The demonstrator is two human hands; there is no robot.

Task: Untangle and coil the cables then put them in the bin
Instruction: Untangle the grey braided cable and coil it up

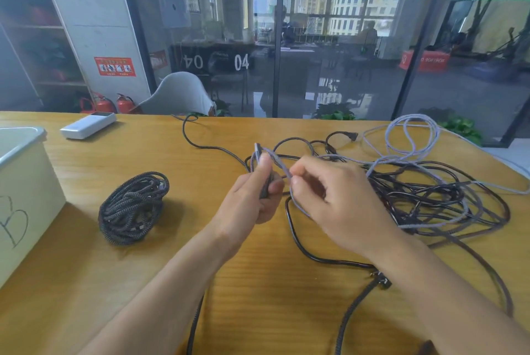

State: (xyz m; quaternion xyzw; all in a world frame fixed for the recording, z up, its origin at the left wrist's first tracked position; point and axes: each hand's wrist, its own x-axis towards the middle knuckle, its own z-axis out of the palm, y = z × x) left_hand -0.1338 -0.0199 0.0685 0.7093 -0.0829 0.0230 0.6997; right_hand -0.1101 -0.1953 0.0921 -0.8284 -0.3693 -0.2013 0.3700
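Observation:
A coiled dark braided cable [133,207] lies on the wooden table [86,171] left of my hands. To the right sprawls a tangle of dark brown cables [430,197] with a light grey-purple cable [413,136] looped through it. My left hand [252,197] grips a short folded bundle of the grey-purple cable, its plug end sticking up past the thumb. My right hand [329,197] pinches a strand of the same cable just beside the left hand. A white bin [23,148] marked with a letter stands at the left edge.
A white power bank [87,125] lies at the table's far left. A dark cable end with a plug [383,281] rests near my right forearm, and more dark cable runs off the front edge. A grey chair [180,95] and a glass wall are behind the table.

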